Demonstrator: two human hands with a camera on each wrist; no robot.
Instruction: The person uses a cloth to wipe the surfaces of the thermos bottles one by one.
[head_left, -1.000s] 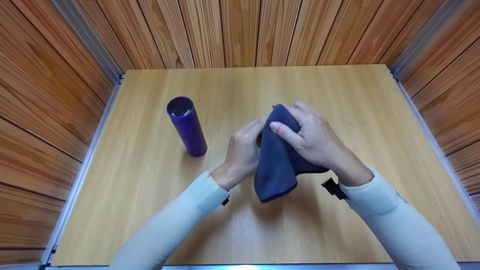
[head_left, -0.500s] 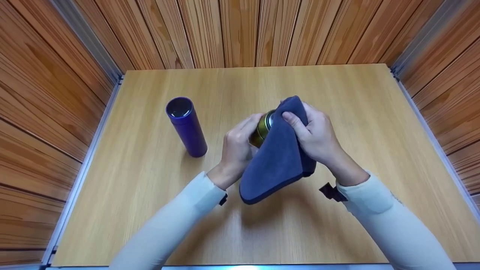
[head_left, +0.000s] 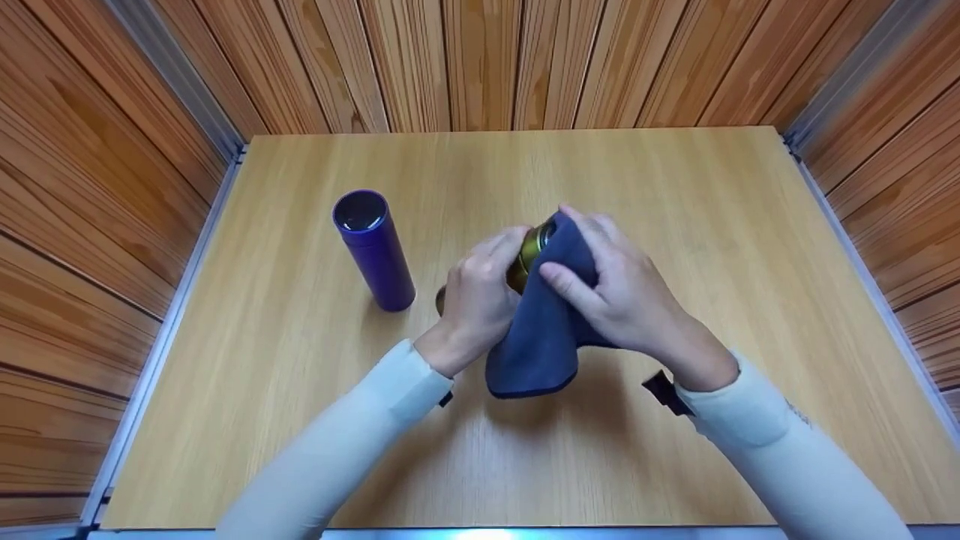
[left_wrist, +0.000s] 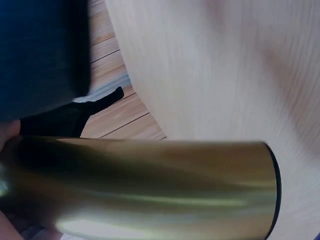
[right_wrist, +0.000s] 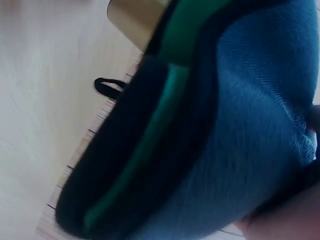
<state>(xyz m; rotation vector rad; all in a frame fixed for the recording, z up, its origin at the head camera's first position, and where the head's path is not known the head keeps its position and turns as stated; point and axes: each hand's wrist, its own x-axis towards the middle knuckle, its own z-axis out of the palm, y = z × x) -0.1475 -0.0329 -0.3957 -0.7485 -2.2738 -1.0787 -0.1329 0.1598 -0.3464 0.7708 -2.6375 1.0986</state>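
Note:
My left hand [head_left: 480, 296] grips a shiny gold-green thermos flask [head_left: 527, 259], tilted, with its upper end leaning to the right. In the left wrist view the flask [left_wrist: 165, 190] lies lengthwise, its dark-rimmed base pointing right. My right hand [head_left: 619, 285] holds a dark blue cloth [head_left: 538, 337] against the flask's upper end, thumb on the near side and fingers over the top. One corner of the cloth hangs down toward the table. Green shows on its underside in the right wrist view, where the cloth [right_wrist: 250, 110] covers part of the flask.
A purple thermos flask [head_left: 381, 259] with a glossy dark top stands upright to the left of my hands. The wooden table [head_left: 285, 420] is bounded by plank walls [head_left: 480, 67] at the back and both sides.
The cloth first bared more of the flask's upper end, then swung back over part of it as my right hand shifted. The flask's lower end now shows left of my left hand.

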